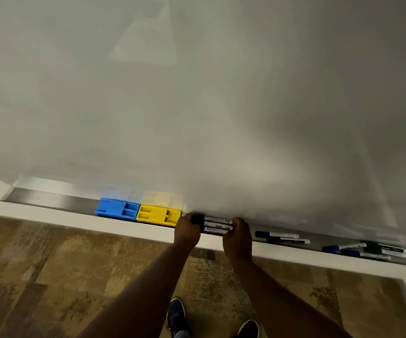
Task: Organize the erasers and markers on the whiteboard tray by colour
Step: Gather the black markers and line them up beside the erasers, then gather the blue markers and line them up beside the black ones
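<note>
While both hands bracket the bundle end to end, the left hand [187, 230] caps the black-cap ends and the right hand [237, 236] presses the opposite ends, so the three black-capped white-barrelled plastic markers [215, 224] sit squared up together in the long brushed-metal whiteboard tray [50, 200]; judged as aligning the black group before letting go. Fingers [239, 222] of both hands curl narrow and closed around the marker ends, holding them. Just beside the left fingers sits the yellow rectangular plastic eraser [156, 215], touching the blue rectangular plastic eraser [115, 208] beyond it, so erasers look already grouped. Past the right fingers, apart from them, lie a blue-capped marker and a green-capped marker [282, 237] side by side, and further off a loose mixed heap of blue and green markers [370, 248], crossed and unsorted; these remain to do. Nothing blocks the tray between fingers and those markers. Glossy white whiteboard [197, 93] directly above the fingers; patterned brown carpet floor [50, 264] and dark shoes [177, 315] below.
</note>
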Motion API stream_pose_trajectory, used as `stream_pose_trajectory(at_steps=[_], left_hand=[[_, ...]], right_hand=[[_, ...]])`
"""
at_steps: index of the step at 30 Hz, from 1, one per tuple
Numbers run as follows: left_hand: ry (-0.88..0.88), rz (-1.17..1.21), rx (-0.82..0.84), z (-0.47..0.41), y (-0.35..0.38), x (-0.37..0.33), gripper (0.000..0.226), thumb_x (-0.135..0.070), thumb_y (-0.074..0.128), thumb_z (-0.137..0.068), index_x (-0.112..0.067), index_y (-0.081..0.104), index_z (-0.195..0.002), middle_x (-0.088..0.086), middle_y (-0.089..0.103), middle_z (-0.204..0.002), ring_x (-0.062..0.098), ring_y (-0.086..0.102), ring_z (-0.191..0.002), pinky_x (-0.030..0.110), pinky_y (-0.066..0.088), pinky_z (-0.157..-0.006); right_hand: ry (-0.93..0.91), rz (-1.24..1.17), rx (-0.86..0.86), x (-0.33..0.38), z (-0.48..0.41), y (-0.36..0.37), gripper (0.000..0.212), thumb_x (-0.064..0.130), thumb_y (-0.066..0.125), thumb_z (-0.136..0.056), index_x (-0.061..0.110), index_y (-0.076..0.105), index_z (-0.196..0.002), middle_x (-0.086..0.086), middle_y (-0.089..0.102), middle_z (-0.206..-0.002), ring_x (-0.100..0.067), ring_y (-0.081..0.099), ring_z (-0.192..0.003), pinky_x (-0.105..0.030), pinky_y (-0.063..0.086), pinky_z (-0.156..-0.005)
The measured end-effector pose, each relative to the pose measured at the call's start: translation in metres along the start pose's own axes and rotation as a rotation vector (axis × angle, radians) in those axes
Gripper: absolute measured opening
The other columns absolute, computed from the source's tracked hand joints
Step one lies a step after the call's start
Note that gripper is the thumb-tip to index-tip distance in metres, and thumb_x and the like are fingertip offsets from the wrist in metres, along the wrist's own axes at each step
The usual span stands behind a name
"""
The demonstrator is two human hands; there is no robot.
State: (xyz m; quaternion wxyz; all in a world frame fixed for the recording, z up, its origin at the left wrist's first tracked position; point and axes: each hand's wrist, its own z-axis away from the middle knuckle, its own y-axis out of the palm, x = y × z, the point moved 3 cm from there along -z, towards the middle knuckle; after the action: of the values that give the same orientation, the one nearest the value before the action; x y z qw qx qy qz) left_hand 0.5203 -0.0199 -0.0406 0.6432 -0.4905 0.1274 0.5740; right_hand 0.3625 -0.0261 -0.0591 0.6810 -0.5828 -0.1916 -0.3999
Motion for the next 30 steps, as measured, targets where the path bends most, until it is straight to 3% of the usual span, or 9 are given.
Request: stream_pose_trajectory(at_steps=[3,7,12,15,17,25,30], left_hand=[[-0.021,-0.016,-0.035,0.004,-0.001,0.003,0.042,0.008,0.047,-0.078,-0.006,0.069,-0.111,0.018,0.071,-0.112,0.034,0.064,-0.096,0.031,0.049,-0.080],[-0.024,0.005,-0.093,0.015,-0.003,0.005,0.038,0.005,0.051,-0.081,-0.004,0.069,-0.113,0.020,0.071,-0.114,0.038,0.065,-0.103,0.030,0.048,-0.082],[0.133,-0.070,-0.115,0.041,0.004,-0.016,0.036,0.008,0.050,-0.081,-0.007,0.072,-0.105,0.015,0.073,-0.109,0.034,0.066,-0.103,0.027,0.047,-0.080],[0.175,-0.063,-0.061,0.053,0.013,-0.031,0.052,0.010,0.049,-0.080,-0.008,0.063,-0.126,0.011,0.063,-0.130,0.028,0.058,-0.123,0.033,0.045,-0.104],[0.214,-0.046,0.003,0.059,0.021,-0.041,0.057,0.011,0.048,-0.079,-0.010,0.059,-0.131,0.010,0.060,-0.135,0.025,0.056,-0.126,0.033,0.042,-0.110],[0.412,-0.123,0.164,0.082,0.069,-0.088,0.049,0.008,0.048,-0.081,-0.011,0.065,-0.123,0.010,0.065,-0.128,0.025,0.060,-0.118,0.029,0.043,-0.104],[0.373,-0.166,0.316,0.094,0.113,-0.096,0.043,0.000,0.057,-0.084,-0.010,0.063,-0.126,0.013,0.061,-0.133,0.028,0.058,-0.122,0.028,0.043,-0.101]], right_hand=[[-0.003,-0.024,0.000,-0.004,0.003,-0.008,0.039,-0.002,0.059,-0.086,0.007,0.058,-0.124,-0.013,0.061,-0.126,-0.029,0.058,-0.119,-0.036,0.048,-0.102],[-0.031,-0.011,0.001,-0.009,0.007,-0.022,0.037,0.002,0.060,-0.089,0.005,0.057,-0.125,-0.015,0.062,-0.128,-0.031,0.057,-0.122,-0.040,0.050,-0.104],[-0.091,0.019,-0.028,-0.010,0.014,-0.055,0.038,0.002,0.058,-0.088,0.004,0.059,-0.126,-0.016,0.063,-0.127,-0.032,0.057,-0.123,-0.038,0.046,-0.105],[-0.134,0.032,-0.056,-0.010,0.015,-0.081,0.040,-0.002,0.054,-0.087,0.003,0.059,-0.126,-0.015,0.064,-0.127,-0.030,0.058,-0.122,-0.035,0.045,-0.105],[-0.149,0.032,-0.073,-0.010,0.018,-0.098,0.042,-0.002,0.052,-0.087,0.005,0.059,-0.128,-0.013,0.064,-0.128,-0.028,0.059,-0.122,-0.033,0.045,-0.105],[-0.106,0.122,-0.160,-0.031,0.030,-0.170,0.039,0.011,0.056,-0.092,0.019,0.055,-0.130,-0.001,0.062,-0.134,-0.017,0.057,-0.125,-0.032,0.047,-0.107],[-0.033,0.193,-0.242,-0.066,0.036,-0.218,0.035,0.014,0.054,-0.092,0.022,0.058,-0.126,0.002,0.063,-0.130,-0.018,0.060,-0.120,-0.029,0.049,-0.102]])
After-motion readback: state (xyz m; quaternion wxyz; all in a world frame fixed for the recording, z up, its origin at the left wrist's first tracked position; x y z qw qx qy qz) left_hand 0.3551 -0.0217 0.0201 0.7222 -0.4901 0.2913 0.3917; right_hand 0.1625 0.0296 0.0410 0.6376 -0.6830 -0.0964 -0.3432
